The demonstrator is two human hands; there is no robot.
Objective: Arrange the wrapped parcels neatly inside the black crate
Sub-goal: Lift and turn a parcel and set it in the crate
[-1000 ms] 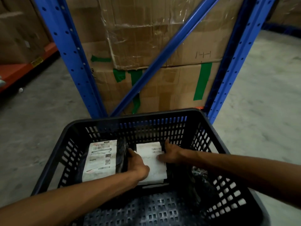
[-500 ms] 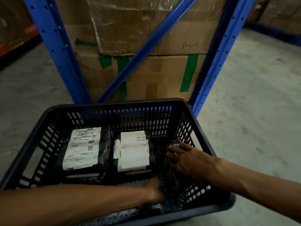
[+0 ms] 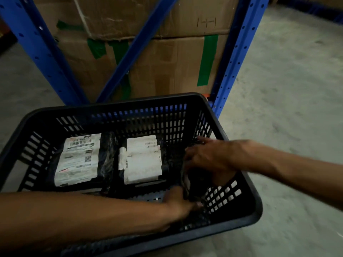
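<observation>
Two wrapped parcels were already sorted: the left parcel (image 3: 78, 160) with its long white shipping label lay flat near the crate's (image 3: 246, 206) far left corner, and the middle parcel (image 3: 142, 160) sat just beside it, label up, both squared to the far wall. So I'd guess roughly two thirds done.

What was left was the dark parcel (image 3: 196, 180) by the right wall. The right hand (image 3: 206, 158) was clamped over its top and the left hand (image 3: 178, 203) curled against its lower end, so both were gripping it, though it was too dark to see how it sat.

Labels: barcodes and a QR code showed on the left one, barcodes on the middle one, but the text was too blurry to read. The cardboard boxes (image 3: 167, 52) behind the blue rack (image 3: 233, 58) had pen marks like "HH" and green tape (image 3: 207, 60).
</observation>
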